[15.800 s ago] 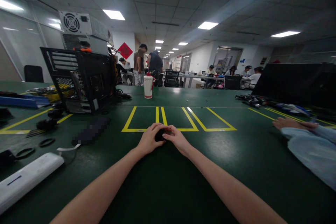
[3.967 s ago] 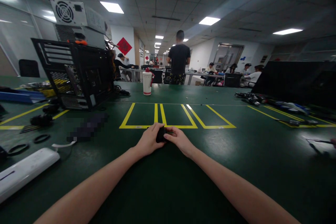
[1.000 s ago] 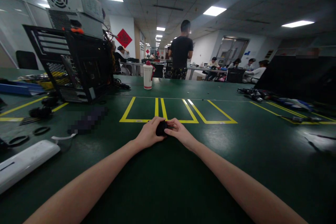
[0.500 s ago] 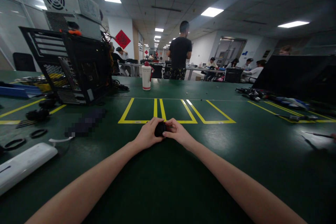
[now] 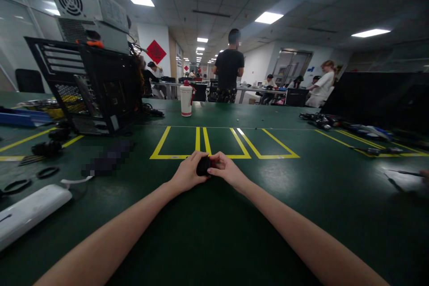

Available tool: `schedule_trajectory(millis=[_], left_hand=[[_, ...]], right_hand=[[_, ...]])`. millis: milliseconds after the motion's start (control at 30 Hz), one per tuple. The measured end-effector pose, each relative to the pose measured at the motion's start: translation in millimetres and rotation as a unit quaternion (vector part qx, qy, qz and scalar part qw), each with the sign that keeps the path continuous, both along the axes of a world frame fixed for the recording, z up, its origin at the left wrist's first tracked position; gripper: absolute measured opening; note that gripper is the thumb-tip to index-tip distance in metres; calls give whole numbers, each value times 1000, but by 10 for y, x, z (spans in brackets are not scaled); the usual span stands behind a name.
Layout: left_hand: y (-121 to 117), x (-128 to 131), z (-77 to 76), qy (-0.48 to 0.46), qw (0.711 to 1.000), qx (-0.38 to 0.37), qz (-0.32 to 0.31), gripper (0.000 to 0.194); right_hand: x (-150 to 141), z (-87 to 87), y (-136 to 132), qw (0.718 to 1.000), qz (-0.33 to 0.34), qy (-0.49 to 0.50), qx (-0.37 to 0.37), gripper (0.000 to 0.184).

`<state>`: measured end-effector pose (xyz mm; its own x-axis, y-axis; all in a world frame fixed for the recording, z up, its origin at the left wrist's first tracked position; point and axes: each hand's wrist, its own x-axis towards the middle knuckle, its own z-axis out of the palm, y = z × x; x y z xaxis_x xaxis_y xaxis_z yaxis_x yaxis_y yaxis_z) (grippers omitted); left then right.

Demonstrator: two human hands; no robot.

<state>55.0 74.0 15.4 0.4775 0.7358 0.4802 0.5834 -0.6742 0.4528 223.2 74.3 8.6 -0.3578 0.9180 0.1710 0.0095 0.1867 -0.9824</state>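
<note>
Between both hands, close above or on the green table [image 5: 214, 214], is a small black rounded object [image 5: 203, 166]; its kind is unclear because fingers cover much of it. My left hand [image 5: 188, 170] wraps round its left side, thumb low and fingers over the top. From the right, my right hand [image 5: 228, 170] pinches it with thumb and fingertips. Just beyond the hands, yellow tape lines [image 5: 201, 157] mark out boxes on the table.
At the left stands an open black computer case [image 5: 100, 85] with a power supply [image 5: 80, 2] on top. A white cup [image 5: 186, 100] is at the back. White device [image 5: 30, 214], near left; dark monitor [image 5: 378, 103] and cables [image 5: 321, 121], right. At the right edge another person holds a thin tool [image 5: 407, 172].
Both hands keep their hold on the black object, almost unmoved. In the background, a person in white by the monitor now appears higher and in fuller view. The camera has shifted very slightly.
</note>
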Motion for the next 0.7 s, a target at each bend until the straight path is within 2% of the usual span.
schedule_trajectory(millis=[200,300,533,700], left_hand=[[6,0,-7,-5,1000,-13,-4,53],[8,-2,-11,-11,1000,-19,-10,53],[-5,2,-2,-12,1000,-16,-8,53],[2,7,-9,-8,1000,-5,-3,53]], right_hand=[[-13,36,-29,999,-32,-12,9,23],[-16,27,-7,998,-53,-26,-6,27],[10,68,-37,1000,0,-1,-21,32],[-12,59,-47,1000,-24,-2,0,25]])
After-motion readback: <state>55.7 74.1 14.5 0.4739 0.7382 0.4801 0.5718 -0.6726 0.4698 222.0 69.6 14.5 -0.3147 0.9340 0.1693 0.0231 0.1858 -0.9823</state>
